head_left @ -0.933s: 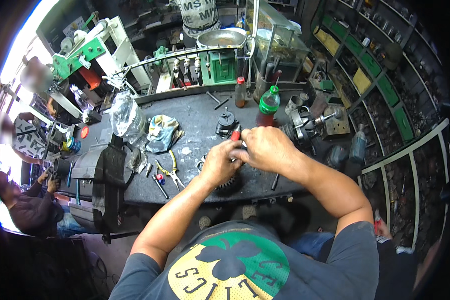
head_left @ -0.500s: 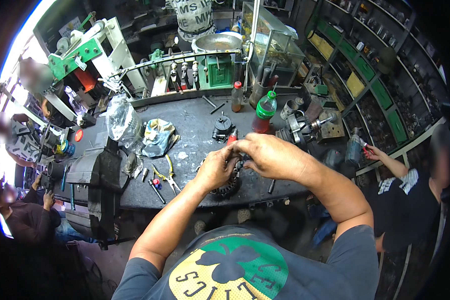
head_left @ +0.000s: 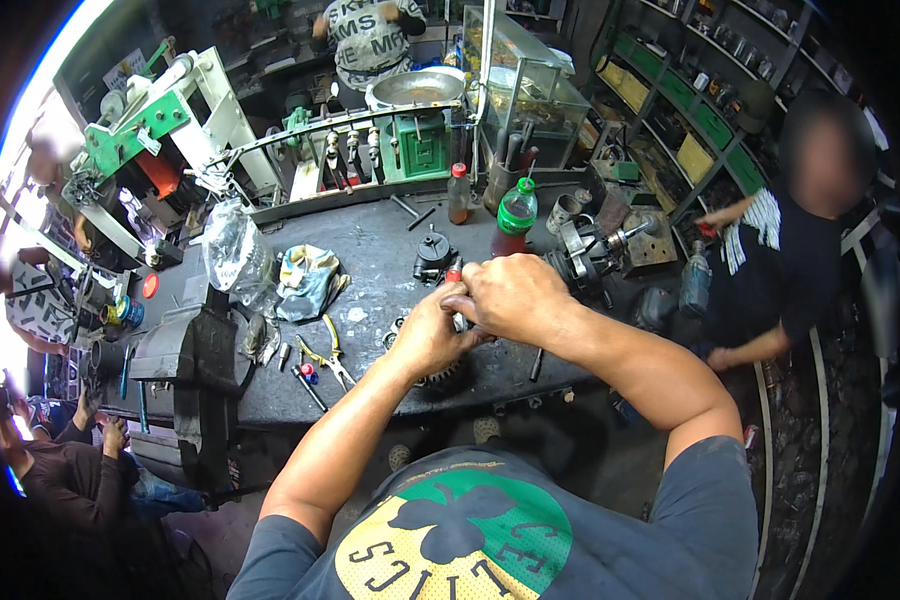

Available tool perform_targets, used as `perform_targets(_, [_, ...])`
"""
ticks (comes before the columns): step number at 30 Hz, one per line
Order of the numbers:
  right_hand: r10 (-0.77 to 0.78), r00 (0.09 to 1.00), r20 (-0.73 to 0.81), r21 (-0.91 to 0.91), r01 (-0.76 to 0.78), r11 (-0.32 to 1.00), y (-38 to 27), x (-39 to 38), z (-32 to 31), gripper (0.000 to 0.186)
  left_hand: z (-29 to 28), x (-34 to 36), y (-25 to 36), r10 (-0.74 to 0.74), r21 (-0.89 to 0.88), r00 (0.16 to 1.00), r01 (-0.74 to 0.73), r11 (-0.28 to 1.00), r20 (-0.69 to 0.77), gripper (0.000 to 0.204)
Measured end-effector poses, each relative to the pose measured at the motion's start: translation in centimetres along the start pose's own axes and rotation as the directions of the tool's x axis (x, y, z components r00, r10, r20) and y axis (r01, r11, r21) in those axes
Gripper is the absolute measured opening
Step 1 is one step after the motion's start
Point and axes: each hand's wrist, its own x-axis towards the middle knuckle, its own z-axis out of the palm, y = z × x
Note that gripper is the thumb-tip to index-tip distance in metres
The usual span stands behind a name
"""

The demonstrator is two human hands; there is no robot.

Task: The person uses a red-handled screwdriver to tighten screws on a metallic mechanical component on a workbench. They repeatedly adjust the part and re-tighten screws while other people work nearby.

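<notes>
We hold our left hand (head_left: 432, 335) and right hand (head_left: 518, 298) together above the dark bench (head_left: 375, 230), both with fingers curled nearly closed. A red object (head_left: 454, 275) pokes out at their eleven o'clock; we cannot tell which hand grips it. At seven o'clock a toothed part (head_left: 440, 379) lies partly hidden. A black round part (head_left: 433, 254) sits at eleven, a green-capped bottle (head_left: 515, 215) at one, and pliers (head_left: 334, 360) between eight and nine.

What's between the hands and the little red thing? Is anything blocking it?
Nothing visible: the little red thing shows just beyond the left hand, with the right hand close too. What the hands cover, I can't see.
</notes>
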Motion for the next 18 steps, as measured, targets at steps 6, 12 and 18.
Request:
perform_targets(6, [-0.324,0.921,-0.214,0.087,0.349,0.933,1.9,-1.3,1.4,0.039,-0.7,-0.8,0.3,-0.166,0.171,0.976,0.141,0.975,0.141,0.027])
perform_targets(12, [0.043,0.999,-0.017,0.026,-0.043,0.999,-0.7,-1.4,1.2,0.04,-2.3,-2.2,-0.4,-0.23,0.265,0.967,0.195,0.944,0.11,0.107])
perform_targets(18, [-0.398,0.862,-0.314,0.238,0.477,0.846,2.6,-1.6,3.2,0.03,-1.8,-8.9,-4.0,-0.294,0.516,0.956,0.258,0.817,-0.012,0.137])
